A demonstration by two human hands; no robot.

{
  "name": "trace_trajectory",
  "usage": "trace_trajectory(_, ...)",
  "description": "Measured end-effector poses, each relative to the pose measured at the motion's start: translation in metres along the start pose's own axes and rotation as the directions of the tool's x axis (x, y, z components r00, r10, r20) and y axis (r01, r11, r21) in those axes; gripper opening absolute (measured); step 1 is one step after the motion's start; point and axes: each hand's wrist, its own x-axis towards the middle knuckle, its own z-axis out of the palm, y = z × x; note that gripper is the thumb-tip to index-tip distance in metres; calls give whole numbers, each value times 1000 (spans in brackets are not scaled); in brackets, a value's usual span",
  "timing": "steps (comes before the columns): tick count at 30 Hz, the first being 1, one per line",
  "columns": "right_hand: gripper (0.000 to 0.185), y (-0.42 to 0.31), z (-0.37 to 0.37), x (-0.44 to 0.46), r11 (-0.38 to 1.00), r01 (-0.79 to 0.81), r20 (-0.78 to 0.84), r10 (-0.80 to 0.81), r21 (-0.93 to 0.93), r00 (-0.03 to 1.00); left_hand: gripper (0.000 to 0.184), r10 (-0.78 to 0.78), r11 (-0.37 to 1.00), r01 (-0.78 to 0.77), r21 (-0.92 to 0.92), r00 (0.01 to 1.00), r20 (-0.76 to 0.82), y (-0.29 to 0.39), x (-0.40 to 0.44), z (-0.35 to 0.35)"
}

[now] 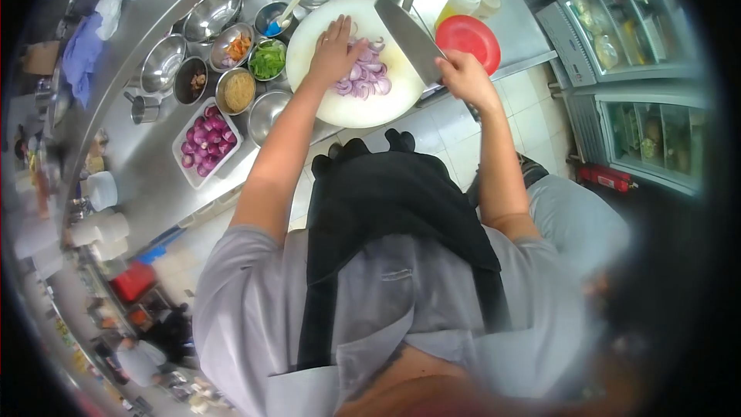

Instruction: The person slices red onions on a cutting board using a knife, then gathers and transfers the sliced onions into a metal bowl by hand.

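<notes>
A round white cutting board (309,23) lies on the steel counter, with a pile of sliced purple onion (369,81) in its middle. My left hand (334,52) rests at the pile's left edge, fingers stretched out; whether a slice lies under the palm is hidden. In my right hand (467,81) is the handle of a cleaver (411,40). Its broad blade slants over the right side of the board, apart from my left hand. Beyond the blade, a red round plate or lid (472,42) sits close to my right hand.
Left of the board stand a tray of whole purple onions (208,141), a bowl of chopped greens (268,59) and several steel bowls (164,64). Clear bottles (463,1) stand at the back right. Glass-door fridges (652,139) are on the right; another person's grey clothing (579,220) shows beside me.
</notes>
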Motion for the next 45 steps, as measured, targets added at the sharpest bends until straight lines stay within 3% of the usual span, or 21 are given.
trace_trajectory(1,31,-4,9,9,984,127,-105,-140,-121,985,79,27,992,-15,-126,995,94,-4,7,3)
trace_trajectory(2,31,-10,19,18,983,130,-100,-144,-132,984,74,66,968,-20,-250,982,179,-7,10,6)
trace_trajectory(3,35,-18,29,26,966,141,-141,-174,-217,975,74,59,966,-14,-256,983,172,-4,8,4)
trace_trajectory(5,40,-30,47,47,936,160,-167,-221,-314,961,59,235,943,-134,-305,916,324,5,2,-13)
trace_trajectory(8,43,-43,70,76,872,246,-115,-320,-423,940,53,250,929,-76,-363,853,459,14,-8,-36)
trace_trajectory(9,45,-50,75,83,839,241,-47,-301,-489,953,53,241,928,-67,-367,859,452,16,-14,-37)
trace_trajectory(11,50,-43,87,104,758,296,30,-343,-582,939,49,315,897,-235,-375,934,170,19,-28,-37)
trace_trajectory(12,50,-42,90,108,750,310,46,-350,-585,935,49,300,900,-223,-374,940,162,20,-35,-40)
trace_trajectory(14,53,-37,97,117,686,384,124,-397,-618,910,43,269,917,-269,-296,962,-39,22,-48,-44)
trace_trajectory(18,57,-11,109,141,586,449,132,-503,-674,854,36,126,895,-151,-419,988,-87,3,-81,-50)
trace_trajectory(21,63,0,112,155,557,459,92,-563,-692,822,30,-90,903,10,-429,982,-167,1,-105,-69)
trace_trajectory(26,60,13,110,168,591,481,56,-592,-648,804,33,-193,900,110,-421,969,-158,-1,-131,-68)
trace_trajectory(29,55,29,112,176,583,504,51,-621,-638,782,48,-233,903,188,-388,970,-74,6,-142,-73)
trace_trajectory(31,57,22,110,162,566,497,10,-653,-658,757,75,-241,903,235,-358,970,28,9,-142,-67)
trace_trajectory(33,60,2,105,137,548,492,-29,-688,-676,725,85,-268,913,268,-306,962,44,16,-137,-60)
trace_trajectory(35,80,-22,103,104,820,387,212,-325,-422,922,96,-288,921,295,-253,955,67,23,-128,-51)
trace_trajectory(37,91,-17,122,94,797,397,241,-319,-454,917,105,-280,928,294,-228,956,91,27,-108,-40)
trace_trajectory(40,104,-19,149,85,740,413,326,-272,-531,905,101,-306,865,347,-362,937,168,34,-79,-37)
trace_trajectory(42,100,-9,168,98,664,479,284,-387,-574,877,92,-292,880,309,-361,951,102,18,-71,2)
trace_trajectory(43,97,-4,171,109,697,474,296,-370,-538,881,92,-313,878,331,-345,944,108,14,-70,5)
trace_trajectory(45,87,-10,167,113,768,447,254,-368,-459,894,76,-245,888,201,-414,968,-56,10,-68,6)
